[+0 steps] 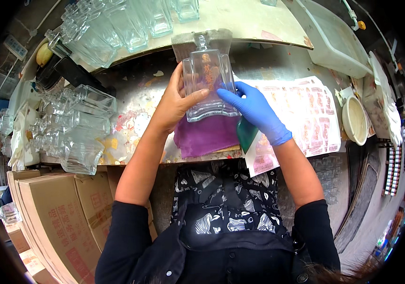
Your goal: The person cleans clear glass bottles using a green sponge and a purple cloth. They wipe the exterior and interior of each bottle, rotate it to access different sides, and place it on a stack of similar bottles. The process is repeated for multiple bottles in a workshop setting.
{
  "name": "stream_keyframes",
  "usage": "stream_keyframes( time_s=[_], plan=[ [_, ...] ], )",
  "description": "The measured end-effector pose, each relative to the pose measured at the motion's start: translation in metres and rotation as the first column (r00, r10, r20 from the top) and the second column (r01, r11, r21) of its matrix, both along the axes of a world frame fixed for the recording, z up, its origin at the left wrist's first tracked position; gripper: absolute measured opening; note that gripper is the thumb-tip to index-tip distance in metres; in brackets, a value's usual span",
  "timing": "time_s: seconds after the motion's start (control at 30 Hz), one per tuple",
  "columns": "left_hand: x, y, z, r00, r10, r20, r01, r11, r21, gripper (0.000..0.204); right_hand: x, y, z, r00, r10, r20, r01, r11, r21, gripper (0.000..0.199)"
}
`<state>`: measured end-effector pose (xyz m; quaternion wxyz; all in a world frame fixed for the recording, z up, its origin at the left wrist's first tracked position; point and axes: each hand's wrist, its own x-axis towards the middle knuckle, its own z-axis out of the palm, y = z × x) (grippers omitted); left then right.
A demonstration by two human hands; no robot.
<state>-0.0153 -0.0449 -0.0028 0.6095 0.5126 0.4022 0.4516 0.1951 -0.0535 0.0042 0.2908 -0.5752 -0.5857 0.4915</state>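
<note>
A clear, square-shouldered glass bottle [213, 102] with a narrow neck and orange-gold lettering is between my hands, its neck pointing away from me. My bare left hand [179, 99] grips its left side, thumb across the front. On the right side, my blue-gloved right hand [255, 108] holds the bottle with thumb and fingers. A flat green scraper-like piece [247, 134] sticks out below the right palm; how it is held is hidden. Beneath and nearer me lies a folded purple cloth [204, 137]. Behind the bottle's neck is a grey, ridged pad [179, 46].
Printed decal sheets [301, 113] lie right of the cloth. Many glass bottles [82, 116] crowd the left side, with more bottles [117, 28] on the raised far board [240, 23]. At right are a white tub [339, 57] and a round bowl [355, 120]. Cardboard boxes [56, 217] stand lower left.
</note>
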Motion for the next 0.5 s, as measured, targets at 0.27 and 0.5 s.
stream_keyframes(
  time_s=[0.27,0.5],
  plan=[
    [-0.005,0.0,0.002,1.0,-0.015,0.022,0.016,0.999,-0.043,0.094,0.0,0.001,-0.002,0.999,-0.002,-0.036,0.003,1.0,0.02,0.058],
    [-0.015,-0.007,-0.001,0.995,-0.059,0.075,0.067,0.992,-0.108,0.09,0.004,-0.004,0.001,1.0,0.005,-0.021,-0.006,1.0,-0.006,0.058]
  ],
)
